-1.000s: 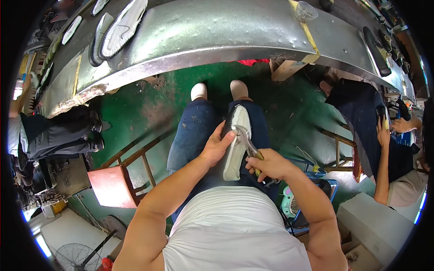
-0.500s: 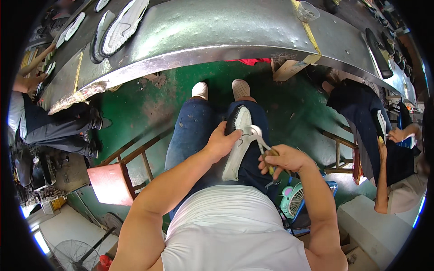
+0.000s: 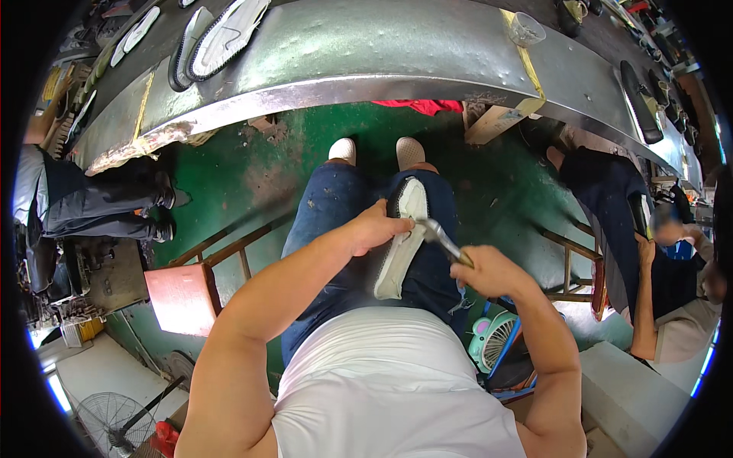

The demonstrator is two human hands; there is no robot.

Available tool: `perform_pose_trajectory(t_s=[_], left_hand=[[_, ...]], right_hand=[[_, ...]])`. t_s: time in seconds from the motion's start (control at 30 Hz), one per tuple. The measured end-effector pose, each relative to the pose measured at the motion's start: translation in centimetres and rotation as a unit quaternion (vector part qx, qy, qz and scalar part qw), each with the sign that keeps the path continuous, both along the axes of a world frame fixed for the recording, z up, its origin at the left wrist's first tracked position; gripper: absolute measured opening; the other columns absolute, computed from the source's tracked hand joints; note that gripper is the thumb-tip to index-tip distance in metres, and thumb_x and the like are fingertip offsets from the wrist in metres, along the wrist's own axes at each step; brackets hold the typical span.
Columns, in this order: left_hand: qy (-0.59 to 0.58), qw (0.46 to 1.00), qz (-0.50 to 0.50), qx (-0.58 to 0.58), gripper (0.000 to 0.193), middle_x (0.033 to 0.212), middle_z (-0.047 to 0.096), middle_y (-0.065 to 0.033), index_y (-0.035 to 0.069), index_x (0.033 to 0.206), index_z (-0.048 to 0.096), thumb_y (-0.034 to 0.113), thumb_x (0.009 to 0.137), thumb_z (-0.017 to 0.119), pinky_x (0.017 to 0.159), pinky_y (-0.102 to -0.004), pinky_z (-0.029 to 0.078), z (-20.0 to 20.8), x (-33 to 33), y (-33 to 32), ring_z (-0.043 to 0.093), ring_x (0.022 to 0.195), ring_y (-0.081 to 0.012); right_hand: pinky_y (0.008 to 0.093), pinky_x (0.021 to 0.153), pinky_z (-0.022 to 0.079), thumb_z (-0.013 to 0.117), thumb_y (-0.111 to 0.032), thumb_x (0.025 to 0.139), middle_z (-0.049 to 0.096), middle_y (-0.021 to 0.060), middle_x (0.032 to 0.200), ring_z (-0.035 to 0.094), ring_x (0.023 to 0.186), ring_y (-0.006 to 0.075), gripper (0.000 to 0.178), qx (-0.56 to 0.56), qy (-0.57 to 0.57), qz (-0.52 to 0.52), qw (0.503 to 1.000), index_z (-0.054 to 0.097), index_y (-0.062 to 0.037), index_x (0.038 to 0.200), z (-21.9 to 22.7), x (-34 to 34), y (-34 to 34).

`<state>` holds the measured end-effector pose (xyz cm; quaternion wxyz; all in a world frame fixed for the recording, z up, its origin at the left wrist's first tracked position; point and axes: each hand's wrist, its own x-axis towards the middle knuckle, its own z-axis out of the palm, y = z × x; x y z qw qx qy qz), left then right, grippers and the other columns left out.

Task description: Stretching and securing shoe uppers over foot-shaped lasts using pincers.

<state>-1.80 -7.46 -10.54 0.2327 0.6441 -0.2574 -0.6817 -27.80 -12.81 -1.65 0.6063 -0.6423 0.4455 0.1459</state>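
Note:
Across my right thigh lies a shoe (image 3: pixel 398 263), turned bottom up, with a white underside and a dark edge around its upper end. My left hand (image 3: pixel 374 227) is closed around its left side, the thumb pressed on the white underside. A pair of metal pincers (image 3: pixel 448 243) slants from my right hand (image 3: pixel 491 272), which is wrapped round the handles. The pincer head touches or hovers just over the shoe beside my left thumb; I cannot tell which. What lies between the jaws, if anything, is too small to see.
A metal-topped bench (image 3: pixel 351 49) runs across the front, bearing more shoes (image 3: pixel 225 42) and a clear plastic cup (image 3: pixel 527 30). Stools (image 3: pixel 182 298) stand at both sides. A small green fan (image 3: pixel 491 340) is by my right hip. Co-workers sit left and right (image 3: pixel 676 305).
The pincer handles, spread apart before, are now gripped together in my right hand, and the tool has turned slightly. My left hand stays on the shoe. The whole view has shifted a little.

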Motion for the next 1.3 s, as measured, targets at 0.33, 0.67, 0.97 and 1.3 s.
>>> perform_pose_trajectory(t_s=[0.33, 0.67, 0.97, 1.3], left_hand=[[0.067, 0.997, 0.020, 0.025, 0.076, 0.129, 0.058, -0.0144, 0.000, 0.142, 0.036, 0.030, 0.085, 0.078, 0.096, -0.0491, 0.049, 0.9, 0.2, 0.1, 0.059, 0.115, -0.0255], [-0.027, 0.979, -0.034, -0.200, 0.088, 0.146, 0.044, -0.0199, 0.005, 0.157, 0.017, 0.017, 0.089, 0.071, 0.112, -0.0351, 0.037, 0.1, -1.7, 5.4, 0.047, 0.134, -0.0285], [-0.113, 0.966, 0.020, -0.233, 0.091, 0.147, 0.038, -0.0183, 0.005, 0.158, 0.006, 0.006, 0.090, 0.066, 0.111, -0.0332, 0.036, -1.3, -3.6, 6.0, 0.042, 0.135, -0.0254], [-0.030, 0.978, -0.073, -0.194, 0.107, 0.162, 0.004, -0.0291, 0.003, 0.155, -0.020, 0.018, 0.093, 0.064, 0.122, -0.0370, 0.014, -0.2, -2.5, 9.9, 0.008, 0.153, -0.0358]], right_hand=[[0.0479, 0.075, 0.053, 0.063, -0.022, 0.094, 0.067, 0.0194, 0.093, 0.067, 0.083, 0.0386, 0.025, -0.305, -0.055, 0.145, 0.940, 0.063, -0.0052, 0.113, -3.0, 0.6, 4.7], [0.0487, 0.073, 0.050, 0.061, -0.024, 0.095, 0.066, 0.0249, 0.083, 0.065, 0.081, 0.0436, 0.026, -0.082, 0.032, 0.097, 0.991, 0.060, 0.0019, 0.094, -1.4, -1.4, 5.5], [0.0458, 0.071, 0.054, 0.062, -0.019, 0.092, 0.068, 0.0193, 0.090, 0.068, 0.078, 0.0375, 0.022, -0.308, 0.031, 0.176, 0.934, 0.058, 0.0002, 0.101, -1.7, -2.2, 9.2], [0.0285, 0.053, 0.053, 0.057, -0.031, 0.101, 0.070, 0.0092, 0.080, 0.067, 0.067, 0.0138, 0.034, 0.236, -0.036, 0.093, 0.967, 0.065, 0.0016, 0.097, -2.9, -4.5, 2.0]])
